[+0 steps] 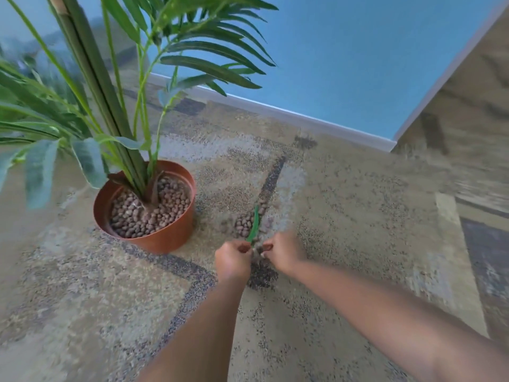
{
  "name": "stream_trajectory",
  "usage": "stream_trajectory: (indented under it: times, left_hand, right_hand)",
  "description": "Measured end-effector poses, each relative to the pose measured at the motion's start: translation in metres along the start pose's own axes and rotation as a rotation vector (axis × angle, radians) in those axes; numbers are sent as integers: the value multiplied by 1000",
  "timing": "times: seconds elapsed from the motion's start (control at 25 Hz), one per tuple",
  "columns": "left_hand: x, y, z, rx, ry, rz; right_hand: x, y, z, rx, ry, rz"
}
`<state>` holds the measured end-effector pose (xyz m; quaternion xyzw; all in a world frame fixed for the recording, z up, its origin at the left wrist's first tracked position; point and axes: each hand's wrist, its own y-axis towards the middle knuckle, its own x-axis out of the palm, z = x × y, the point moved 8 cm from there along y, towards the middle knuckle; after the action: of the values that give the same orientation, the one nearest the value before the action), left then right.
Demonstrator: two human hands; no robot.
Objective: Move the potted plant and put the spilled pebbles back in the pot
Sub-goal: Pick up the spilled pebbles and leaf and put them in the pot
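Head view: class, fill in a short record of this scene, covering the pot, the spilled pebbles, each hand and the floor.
pot: terracotta-coloured pot, upright on the rug, plant in it, pebbles inside
spilled pebbles: small heap on the rug, right of the pot, apart from it
left hand: pinching a green leaf that lies over the heap
right hand: fingers curled, low by the heap; contents unclear
floor: patterned rug, blue wall behind

Even daylight, soft shadows; motion blur w/ wide-angle warp at edges, centre sharper.
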<state>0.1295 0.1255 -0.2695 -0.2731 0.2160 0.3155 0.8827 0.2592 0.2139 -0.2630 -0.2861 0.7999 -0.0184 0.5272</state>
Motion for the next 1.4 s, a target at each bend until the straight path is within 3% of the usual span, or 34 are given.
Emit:
stream_trajectory:
  times: [0.28, 0.48, 0.84, 1.16, 1.4]
  left_hand:
    - [37, -3, 11, 83, 152, -89]
    - [35, -6, 13, 135, 153, -57]
    - [-33, -9, -45, -79, -166, 124]
    - [-83, -9, -81, -147, -182, 182]
    - [-96, -10, -82, -166, -259, 203]
  right_hand:
    - [-47, 15, 57, 114, 15, 186]
    - [-41, 23, 54, 98, -44, 105]
    - [-21, 42, -8, 73, -58, 113]
    - [11, 59, -31, 85, -258, 6]
    - [6, 63, -51, 2, -159, -16]
